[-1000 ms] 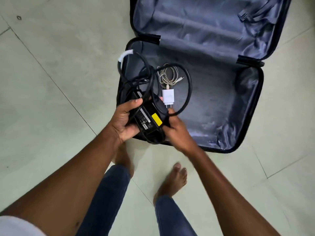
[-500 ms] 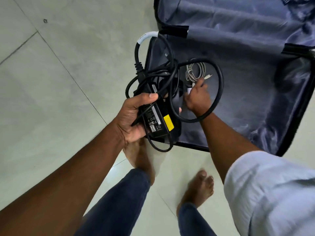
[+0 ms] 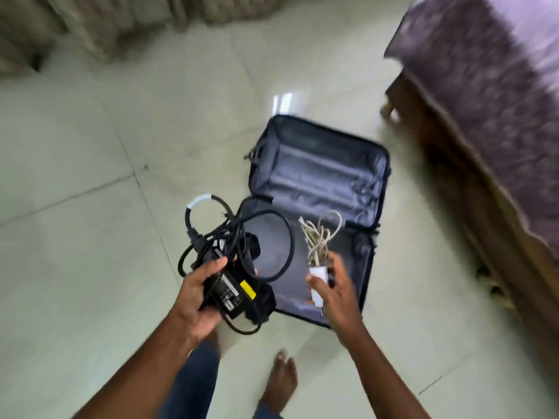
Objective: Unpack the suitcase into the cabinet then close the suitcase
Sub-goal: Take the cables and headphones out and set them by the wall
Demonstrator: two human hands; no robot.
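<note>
Above the open suitcase (image 3: pixel 317 176), we are gripping the heavy black laptop adapter (image 3: pixel 233 293) in our left hand (image 3: pixel 196 294), its stiff cables looping loose; our right hand (image 3: pixel 335 290) is pinching the light white charger (image 3: pixel 319 282), cord dangling.

Pale tiled floor (image 3: pixel 75 140) w/ glare; purple-covered wooden bed (image 3: pixel 484 122) right; curtains (image 3: pixel 99 19) top.

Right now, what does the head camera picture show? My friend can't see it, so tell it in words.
A person stands over an open suitcase on a tiled floor; the left hand grips a black power adapter with tangled black cables, and the right hand holds a white charger with its pale cord. A bed with a purple cover stands to the right.
</note>
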